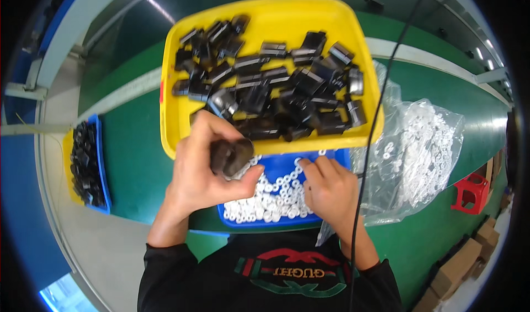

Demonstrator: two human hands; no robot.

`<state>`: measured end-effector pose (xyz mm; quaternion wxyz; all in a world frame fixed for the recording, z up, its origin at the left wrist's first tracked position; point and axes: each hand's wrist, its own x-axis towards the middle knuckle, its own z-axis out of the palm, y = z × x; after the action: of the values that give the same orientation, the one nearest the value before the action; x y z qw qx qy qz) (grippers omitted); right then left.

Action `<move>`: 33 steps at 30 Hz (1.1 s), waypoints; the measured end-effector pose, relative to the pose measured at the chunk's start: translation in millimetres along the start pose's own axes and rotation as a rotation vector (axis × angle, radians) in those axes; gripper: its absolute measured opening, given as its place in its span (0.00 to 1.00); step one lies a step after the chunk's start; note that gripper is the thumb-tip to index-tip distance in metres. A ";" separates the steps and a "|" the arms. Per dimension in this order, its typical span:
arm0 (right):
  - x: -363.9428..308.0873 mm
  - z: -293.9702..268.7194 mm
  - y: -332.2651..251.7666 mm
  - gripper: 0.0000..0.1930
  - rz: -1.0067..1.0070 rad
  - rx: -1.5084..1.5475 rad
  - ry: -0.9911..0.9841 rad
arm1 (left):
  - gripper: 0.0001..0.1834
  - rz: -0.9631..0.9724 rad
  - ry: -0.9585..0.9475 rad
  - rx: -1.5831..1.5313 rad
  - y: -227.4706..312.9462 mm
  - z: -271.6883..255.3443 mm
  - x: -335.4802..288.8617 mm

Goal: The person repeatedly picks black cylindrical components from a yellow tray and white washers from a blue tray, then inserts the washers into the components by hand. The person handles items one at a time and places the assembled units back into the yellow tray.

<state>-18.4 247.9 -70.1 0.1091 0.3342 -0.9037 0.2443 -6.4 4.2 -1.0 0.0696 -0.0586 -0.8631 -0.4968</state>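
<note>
My left hand [201, 171] is closed around a dark, glossy black plastic part [232, 156], held end-up over the left side of a shallow blue tray [337, 157]. Small white rings [268, 204] are heaped along the tray's near edge, with a looser scatter behind. Over the tray's right side, my right hand [333, 189] has its fingers curled and pointing down. A white ring shows at the tip of its index finger; whether it is pinched I cannot tell. Just beyond both hands, a yellow bin [298, 19] holds many black plastic parts [256, 96].
A clear plastic bag [422, 152] full of white rings lies on the green table [130, 163] at right. At far left stands a blue-edged tray [101, 168] of black parts. A dark cable [381, 96] hangs across the view. A red stool [471, 193] and cardboard boxes [458, 262] are on the right.
</note>
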 end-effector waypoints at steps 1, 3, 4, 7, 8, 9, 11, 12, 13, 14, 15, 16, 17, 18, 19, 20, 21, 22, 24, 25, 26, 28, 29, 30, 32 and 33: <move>-2.5 2.6 0.3 0.13 0.010 -0.020 0.015 | 0.28 -0.031 -0.022 0.015 1.1 -8.2 7.7; -4.4 3.1 2.1 0.16 0.008 -0.060 -0.007 | 0.30 0.117 0.075 0.136 -5.2 -14.0 47.1; -4.8 1.4 1.6 0.16 0.011 -0.064 -0.010 | 0.29 0.087 0.086 0.274 -2.3 -16.5 70.3; -4.0 -0.9 1.3 0.18 -0.007 -0.074 -0.017 | 0.26 0.104 0.152 0.561 -10.8 -15.5 148.5; -5.4 -2.1 1.3 0.17 -0.005 -0.080 -0.020 | 0.27 0.077 0.138 0.673 -18.2 -15.1 175.4; -5.5 -3.1 1.7 0.17 -0.001 -0.089 -0.018 | 0.27 0.121 0.127 0.724 -28.3 -16.6 200.3; -5.7 -3.2 2.1 0.15 -0.013 -0.082 -0.022 | 0.30 0.101 0.099 0.902 -60.1 -20.9 244.7; -5.9 0.4 3.0 0.15 -0.019 -0.065 -0.019 | 0.31 0.096 0.087 0.869 -84.9 -25.7 267.0; -7.2 2.8 5.1 0.15 -0.018 -0.052 -0.025 | 0.30 -0.071 0.081 0.774 -89.0 -15.9 280.6; -7.0 3.6 3.7 0.14 -0.023 -0.050 -0.036 | 0.31 -0.191 0.057 0.748 -103.8 -16.3 293.2; -9.2 0.0 3.7 0.14 -0.015 -0.058 -0.040 | 0.33 -0.162 0.035 0.777 -113.6 -11.2 305.6; -11.3 -3.4 5.2 0.14 -0.002 -0.073 -0.051 | 0.33 -0.150 -0.019 0.809 -123.0 -4.6 319.3; -13.3 -4.6 7.1 0.13 0.001 -0.081 -0.053 | 0.32 -0.131 -0.067 0.821 -126.5 0.4 326.4; -13.7 -2.3 6.0 0.13 -0.008 -0.077 -0.064 | 0.32 -0.161 -0.082 0.811 -126.5 0.9 324.7; -14.0 -0.8 6.1 0.13 -0.019 -0.070 -0.075 | 0.33 -0.193 -0.095 0.802 -126.0 1.5 324.8; -13.9 -0.3 7.3 0.12 -0.031 -0.071 -0.076 | 0.34 -0.202 -0.109 0.777 -124.8 2.0 327.0; -13.9 0.5 6.8 0.11 -0.028 -0.064 -0.066 | 0.36 -0.223 -0.130 0.757 -126.1 0.6 322.9; -13.7 0.8 6.3 0.11 -0.029 -0.055 -0.056 | 0.37 -0.247 -0.147 0.739 -126.5 -2.3 319.7; -12.6 1.2 4.4 0.10 -0.030 -0.038 -0.042 | 0.38 -0.129 0.010 0.806 -125.2 -3.0 312.7; -11.2 0.4 3.3 0.08 -0.030 -0.031 -0.038 | 0.38 -0.071 0.086 0.838 -123.9 -1.2 307.5; -10.1 0.5 2.4 0.08 -0.033 -0.024 -0.033 | 0.38 -0.073 0.040 0.800 -122.5 -4.1 300.4; -12.5 -0.4 4.9 0.07 -0.025 -0.025 -0.024 | 0.39 -0.056 -0.067 0.708 -93.3 -0.8 282.6; -12.9 -0.4 5.8 0.07 -0.026 -0.023 -0.017 | 0.37 -0.064 -0.152 0.692 -94.1 -2.3 274.5; -11.9 -0.2 4.7 0.08 -0.026 -0.032 -0.017 | 0.36 -0.076 -0.232 0.685 -94.2 -9.4 263.2; -12.7 0.8 6.0 0.10 -0.019 -0.061 -0.034 | 0.33 -0.089 -0.321 0.683 -84.5 -7.9 242.8; -11.5 0.5 5.2 0.10 -0.027 -0.060 -0.032 | 0.33 -0.059 -0.298 0.698 -87.1 -11.6 238.5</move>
<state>-13.2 257.4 -76.6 0.1077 0.3466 -0.9078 0.2101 -255.1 -41.7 -26.6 -0.0549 -0.0781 -0.9824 -0.1605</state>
